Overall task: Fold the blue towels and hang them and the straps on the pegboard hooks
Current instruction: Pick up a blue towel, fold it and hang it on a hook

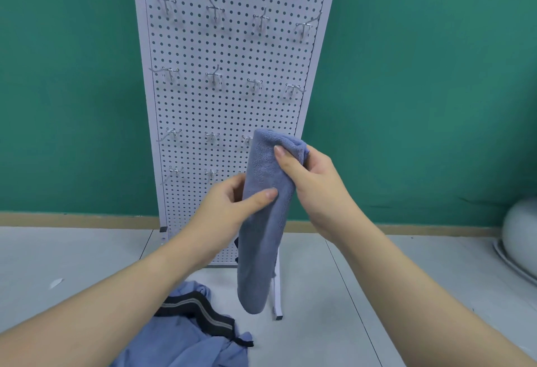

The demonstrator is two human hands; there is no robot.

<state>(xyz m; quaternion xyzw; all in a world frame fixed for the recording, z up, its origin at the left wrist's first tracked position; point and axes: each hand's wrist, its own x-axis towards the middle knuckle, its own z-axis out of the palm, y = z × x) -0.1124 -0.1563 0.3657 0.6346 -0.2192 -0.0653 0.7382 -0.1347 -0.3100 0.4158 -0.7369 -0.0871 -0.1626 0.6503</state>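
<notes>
A folded blue towel [263,221] hangs lengthwise in front of the white pegboard [229,56]. My right hand [308,180] grips its upper end, thumb across the front. My left hand [232,201] pinches the towel's middle from the left, thumb on the front face. The pegboard carries several rows of bare metal hooks [214,77]; the towel's top sits level with the third row. On the floor below lies a heap of more blue towels [180,340] with a black strap with grey stripes [200,313] draped over it.
The pegboard stands on a white metal foot [277,294] against a green wall. The floor is pale grey tile. A white rounded object [520,236] sits at the right edge. A small white scrap [56,282] lies on the floor at left.
</notes>
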